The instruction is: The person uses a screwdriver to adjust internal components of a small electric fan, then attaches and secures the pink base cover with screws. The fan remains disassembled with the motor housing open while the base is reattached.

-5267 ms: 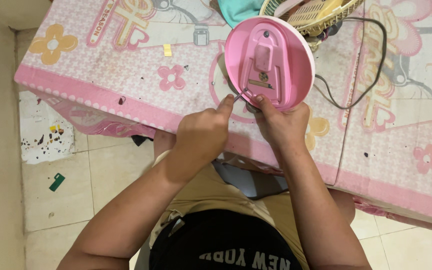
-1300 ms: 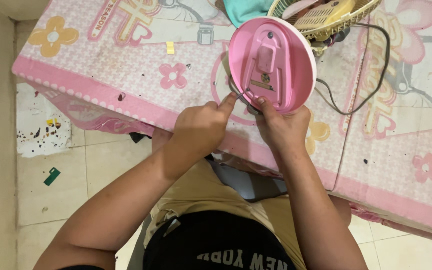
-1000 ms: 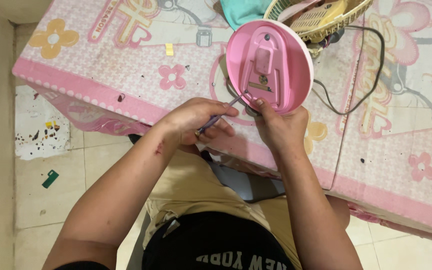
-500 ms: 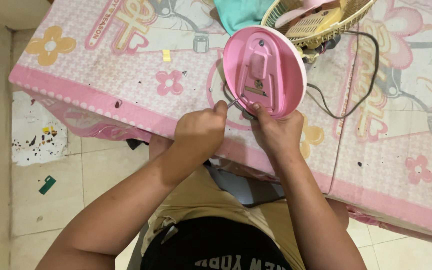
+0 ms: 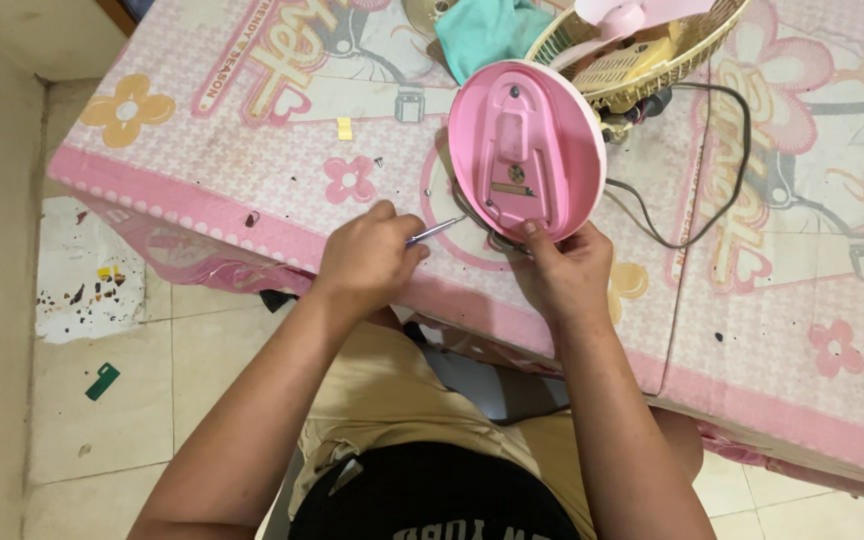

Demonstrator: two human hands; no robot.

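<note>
Hands number two: the left hand point(image 5: 367, 262) has its fingers closed around one thin metal screwdriver point(image 5: 434, 231), its tip aimed at the one pink oval fan base point(image 5: 525, 148). The right hand point(image 5: 564, 272) grips that base's lower rim, tipped on edge, underside up, near the table's point(image 5: 252, 110) front edge. Behind lie one yellow fan grille point(image 5: 642, 60), one teal cloth point(image 5: 482, 30) and one black cord point(image 5: 722, 170).

A teal cloth point(image 5: 482, 35) lies far on the pink patterned table point(image 5: 252, 130); a green scrap point(image 5: 103, 381) lies on the floor tiles, near left.
</note>
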